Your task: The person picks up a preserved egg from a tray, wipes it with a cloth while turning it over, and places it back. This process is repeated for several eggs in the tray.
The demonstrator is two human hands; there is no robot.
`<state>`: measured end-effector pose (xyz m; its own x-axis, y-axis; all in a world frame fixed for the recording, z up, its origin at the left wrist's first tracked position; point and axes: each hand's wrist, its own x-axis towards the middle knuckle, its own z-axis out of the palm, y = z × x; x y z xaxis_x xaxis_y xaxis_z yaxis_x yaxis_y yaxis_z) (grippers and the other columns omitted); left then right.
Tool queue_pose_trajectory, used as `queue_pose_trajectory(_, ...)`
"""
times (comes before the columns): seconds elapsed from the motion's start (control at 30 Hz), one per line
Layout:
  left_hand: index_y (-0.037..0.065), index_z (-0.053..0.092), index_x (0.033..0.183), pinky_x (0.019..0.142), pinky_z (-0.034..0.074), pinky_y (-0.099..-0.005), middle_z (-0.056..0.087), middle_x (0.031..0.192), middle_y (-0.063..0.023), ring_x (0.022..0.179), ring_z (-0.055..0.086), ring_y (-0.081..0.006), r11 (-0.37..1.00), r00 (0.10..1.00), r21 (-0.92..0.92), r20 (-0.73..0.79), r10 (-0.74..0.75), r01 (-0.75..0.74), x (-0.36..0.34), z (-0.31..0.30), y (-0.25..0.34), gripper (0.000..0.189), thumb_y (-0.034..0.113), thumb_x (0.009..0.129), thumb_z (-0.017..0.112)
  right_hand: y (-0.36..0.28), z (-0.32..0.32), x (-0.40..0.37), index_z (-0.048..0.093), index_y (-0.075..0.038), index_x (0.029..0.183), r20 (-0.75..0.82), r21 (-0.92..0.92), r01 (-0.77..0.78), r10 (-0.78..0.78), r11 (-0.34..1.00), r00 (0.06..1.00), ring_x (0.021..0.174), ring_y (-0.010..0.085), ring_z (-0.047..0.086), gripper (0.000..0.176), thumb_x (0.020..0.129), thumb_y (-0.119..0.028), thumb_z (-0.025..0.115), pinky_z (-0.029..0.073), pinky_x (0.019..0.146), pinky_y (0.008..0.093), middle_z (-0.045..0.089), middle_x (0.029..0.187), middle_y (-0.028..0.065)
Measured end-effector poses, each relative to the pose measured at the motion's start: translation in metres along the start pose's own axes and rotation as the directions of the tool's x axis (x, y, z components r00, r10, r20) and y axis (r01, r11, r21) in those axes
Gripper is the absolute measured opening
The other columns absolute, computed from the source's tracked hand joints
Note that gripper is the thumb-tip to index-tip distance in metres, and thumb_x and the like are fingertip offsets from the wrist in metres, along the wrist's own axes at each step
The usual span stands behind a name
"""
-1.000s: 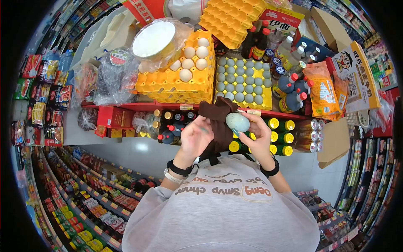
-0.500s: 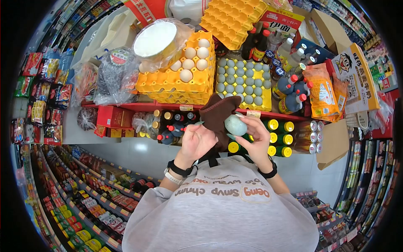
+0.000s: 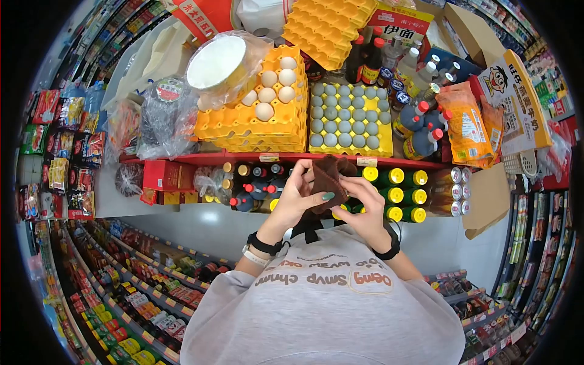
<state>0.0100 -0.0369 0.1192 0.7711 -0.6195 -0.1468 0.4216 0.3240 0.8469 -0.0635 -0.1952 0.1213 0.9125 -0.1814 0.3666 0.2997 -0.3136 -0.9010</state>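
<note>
A dark brown cloth [image 3: 330, 180] is bunched up between my two hands, in front of the shelf edge. My left hand [image 3: 302, 193] grips it from the left, thumb with a green nail lying across its lower part. On the other side my right hand [image 3: 363, 204] holds the cloth with bent fingers. No egg shows in either hand; the folds hide whatever may be inside. Just beyond stands a yellow egg tray [image 3: 368, 107] filled with rows of bluish-grey eggs [image 3: 344, 127].
To the left, stacked orange egg trays [image 3: 228, 125] carry pale eggs [image 3: 267, 95] and a plastic-wrapped white tub [image 3: 217, 63]. Sauce bottles [image 3: 420, 145] and orange packets [image 3: 465, 131] stand right. Yellow-capped bottles [image 3: 394, 196] line the lower shelf.
The bluish egg in my right hand has gone from sight as the cloth came round to it. My left hand has moved right and closed on the cloth.
</note>
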Motion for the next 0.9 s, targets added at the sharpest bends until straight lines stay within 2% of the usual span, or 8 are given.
queue_pose_trajectory(0.07,0.005,0.039,0.124,0.087,0.045,-0.0265,0.054,0.117,-0.0078,0.104,0.055,-0.0138,0.998,0.999,-0.046,-0.014,-0.052,0.051,0.0,0.011,0.007,0.06,-0.001,0.073,0.069,-0.001,0.0,-0.003,0.062,0.0,0.104,-0.03,0.034,-0.023,0.024,0.999,0.999,0.093,0.0227,0.061,0.044,0.062,-0.002,0.074,0.05,0.077,0.0303,0.06,0.105,0.0122)
queue_pose_trajectory(0.33,-0.001,0.052,0.116,0.084,0.047,-0.0262,0.062,0.105,-0.0067,0.094,0.06,-0.0124,0.998,0.998,-0.032,-0.038,0.056,-0.058,0.002,0.021,-0.007,0.036,0.013,0.085,0.061,0.002,-0.002,-0.001,0.064,0.001,0.101,-0.13,-0.009,0.089,-0.09,0.996,0.987,0.09,0.0227,0.062,0.044,0.059,-0.003,0.076,0.05,0.078,0.0293,0.061,0.103,0.0134)
queue_pose_trajectory(0.4,-0.001,0.054,0.114,0.082,0.047,-0.0261,0.063,0.103,-0.0068,0.092,0.06,-0.0116,0.974,0.989,-0.221,-0.146,0.013,-0.046,0.003,0.019,-0.012,0.027,0.013,0.091,0.052,0.0,-0.002,-0.001,0.064,0.001,0.101,-0.137,-0.031,0.137,-0.14,0.99,0.981,0.09,0.0228,0.062,0.045,0.059,-0.003,0.077,0.05,0.078,0.0293,0.061,0.103,0.0137)
queue_pose_trajectory(0.57,0.001,0.057,0.11,0.082,0.048,-0.0271,0.063,0.101,-0.0057,0.092,0.06,-0.0113,0.981,0.996,-0.183,-0.071,0.052,-0.064,0.004,0.012,-0.015,0.024,0.016,0.093,0.048,-0.001,-0.001,-0.003,0.064,0.0,0.103,-0.176,-0.019,0.181,-0.182,0.983,0.968,0.09,0.0235,0.063,0.047,0.059,-0.003,0.078,0.05,0.077,0.0297,0.061,0.102,0.0148)
queue_pose_trajectory(0.63,0.004,0.054,0.114,0.083,0.048,-0.0269,0.061,0.106,-0.0045,0.094,0.059,-0.0113,0.964,0.997,-0.266,-0.062,-0.04,0.022,0.003,0.013,-0.02,0.025,0.017,0.093,0.049,-0.004,0.0,-0.001,0.063,0.0,0.101,-0.191,0.043,0.239,-0.227,0.97,0.955,0.092,0.0249,0.062,0.045,0.059,-0.001,0.078,0.051,0.077,0.03,0.061,0.102,0.0164)
queue_pose_trajectory(0.77,0.006,0.045,0.125,0.091,0.044,-0.0301,0.054,0.12,-0.0061,0.106,0.054,-0.0135,0.952,1.0,-0.306,-0.013,0.0,-0.004,0.001,0.017,-0.008,0.032,0.014,0.094,0.045,-0.001,0.0,0.0,0.06,-0.001,0.101,-0.19,0.087,0.278,-0.259,0.956,0.947,0.096,0.0256,0.061,0.045,0.06,0.001,0.078,0.051,0.08,0.0315,0.057,0.11,0.0182)
queue_pose_trajectory(0.83,0.006,0.044,0.127,0.093,0.043,-0.0313,0.05,0.124,-0.0074,0.111,0.051,-0.015,0.966,0.997,-0.254,-0.064,0.031,-0.047,0.001,0.032,0.011,0.033,0.012,0.094,0.043,-0.003,-0.001,0.001,0.054,-0.004,0.104,-0.133,0.335,0.153,-0.114,0.93,0.985,0.103,0.0264,0.058,0.046,0.063,0.003,0.076,0.051,0.084,0.0339,0.05,0.12,0.0206)
queue_pose_trajectory(0.9,0.004,0.039,0.132,0.1,0.037,-0.0333,0.04,0.135,-0.0099,0.121,0.043,-0.0184,0.98,0.991,-0.18,-0.119,0.063,-0.084,0.0,0.039,0.021,0.038,0.008,0.094,0.037,-0.001,0.001,0.001,0.05,-0.005,0.105,-0.121,0.396,0.131,-0.09,0.909,0.989,0.106,0.0267,0.056,0.048,0.065,0.004,0.074,0.05,0.085,0.0347,0.048,0.123,0.0218)
